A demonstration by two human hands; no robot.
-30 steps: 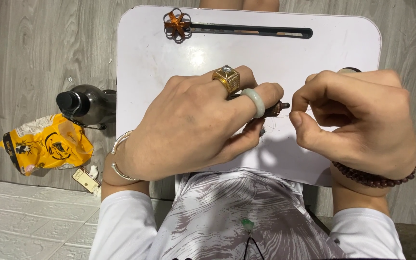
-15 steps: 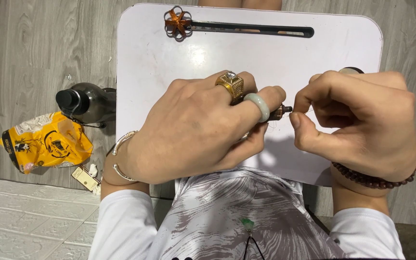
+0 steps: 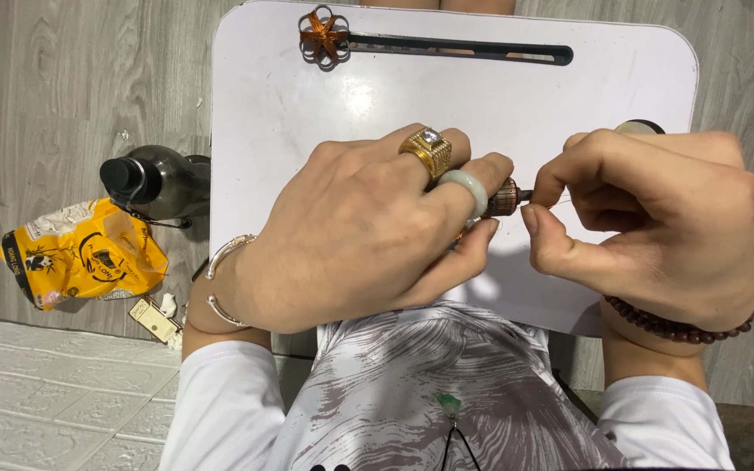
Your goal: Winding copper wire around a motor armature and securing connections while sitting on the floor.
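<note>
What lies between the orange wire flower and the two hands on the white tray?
In the head view, only bare white tray lies between the wire flower and the left hand and right hand.

White sleeves [image 3: 220, 410]; gold ring [image 3: 427, 150] and pale green ring [image 3: 467, 187] on left hand [image 3: 351, 235]; silver bangle [image 3: 216, 277]; brown bead bracelet [image 3: 678, 327] right.

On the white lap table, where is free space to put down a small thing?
The white lap table is bare between the orange wire flower with its dark slot and the knuckles, also along its left edge. It is crowded where the left hand and right hand meet at the small copper-coloured tool.
</note>
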